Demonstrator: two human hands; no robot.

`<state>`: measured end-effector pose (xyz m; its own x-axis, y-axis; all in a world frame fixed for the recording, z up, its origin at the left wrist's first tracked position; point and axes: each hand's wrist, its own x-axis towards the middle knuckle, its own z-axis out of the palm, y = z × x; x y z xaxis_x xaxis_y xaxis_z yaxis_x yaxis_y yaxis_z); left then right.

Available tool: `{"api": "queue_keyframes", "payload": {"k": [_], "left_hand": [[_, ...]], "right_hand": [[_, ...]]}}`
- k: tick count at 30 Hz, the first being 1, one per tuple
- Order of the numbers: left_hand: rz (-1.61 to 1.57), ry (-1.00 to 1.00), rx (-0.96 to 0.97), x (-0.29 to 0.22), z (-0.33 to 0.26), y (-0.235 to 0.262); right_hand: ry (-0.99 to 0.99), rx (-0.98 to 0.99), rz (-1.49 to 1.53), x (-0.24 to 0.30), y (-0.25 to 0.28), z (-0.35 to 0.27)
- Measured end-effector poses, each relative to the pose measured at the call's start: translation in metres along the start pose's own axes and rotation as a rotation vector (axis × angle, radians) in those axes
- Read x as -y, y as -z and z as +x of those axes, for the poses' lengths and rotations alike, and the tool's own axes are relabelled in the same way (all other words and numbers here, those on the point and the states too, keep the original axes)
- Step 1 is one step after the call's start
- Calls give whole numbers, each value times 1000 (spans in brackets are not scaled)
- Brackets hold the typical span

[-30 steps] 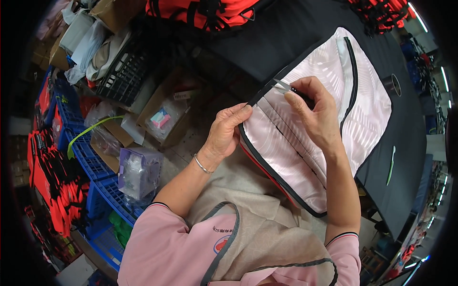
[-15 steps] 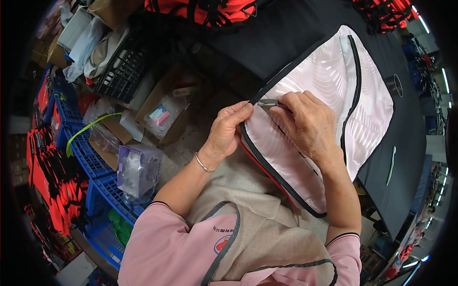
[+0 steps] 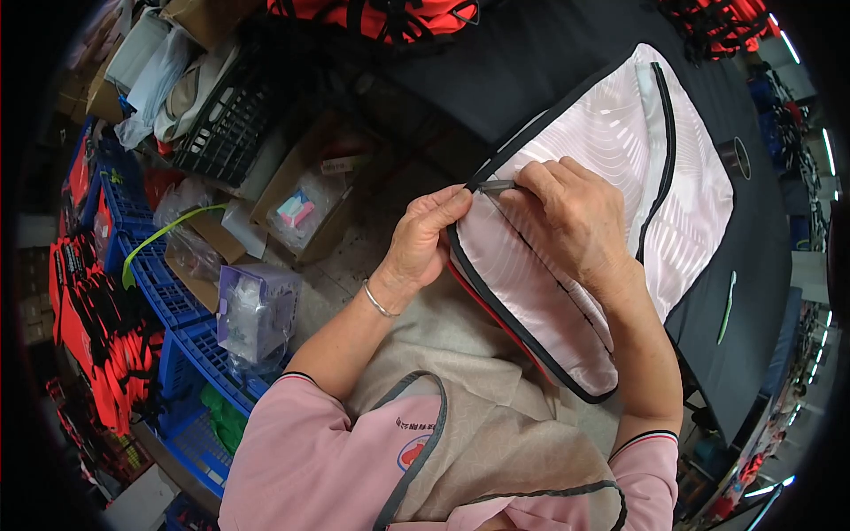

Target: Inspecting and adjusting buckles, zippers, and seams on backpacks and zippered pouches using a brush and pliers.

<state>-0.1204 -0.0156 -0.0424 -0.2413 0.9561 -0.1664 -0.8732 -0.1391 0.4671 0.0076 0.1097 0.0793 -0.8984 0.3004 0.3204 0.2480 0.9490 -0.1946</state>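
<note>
A pale pink, shiny patterned fabric piece (image 3: 695,195) with black bound edges lies over the table edge and my lap; red shows along its underside. My left hand (image 3: 418,237) is closed, pinching the bound edge at its left corner between thumb and fingers. Small metal thread snips (image 3: 498,185) are held in my right hand (image 3: 575,221), their tips at that same corner beside my left thumb. Most of the snips is hidden in my right palm. A thin black seam (image 3: 556,281) runs across the fabric below my right hand. A black strip (image 3: 666,150) lies further right on it.
The black table (image 3: 753,257) carries a dark roll (image 3: 735,157), a green-and-white toothbrush (image 3: 727,305) and red-and-black goods (image 3: 390,19). On my left are blue crates (image 3: 199,341), a black crate (image 3: 226,119), a purple box (image 3: 258,305) and an open cardboard box (image 3: 274,199).
My right hand and the snips have shifted slightly up, and the snips' blades have turned. The fabric has moved a little right, showing more of the black seam. My left hand keeps its pinch.
</note>
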Motion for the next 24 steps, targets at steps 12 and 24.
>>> {"api": "queue_keyframes", "payload": {"k": [12, 24], "left_hand": [[-2, 28, 19, 1, -2, 3], [632, -188, -380, 27, -61, -47]], "right_hand": [[-40, 121, 39, -1, 5, 9], [-539, -96, 690, -15, -40, 14]]}}
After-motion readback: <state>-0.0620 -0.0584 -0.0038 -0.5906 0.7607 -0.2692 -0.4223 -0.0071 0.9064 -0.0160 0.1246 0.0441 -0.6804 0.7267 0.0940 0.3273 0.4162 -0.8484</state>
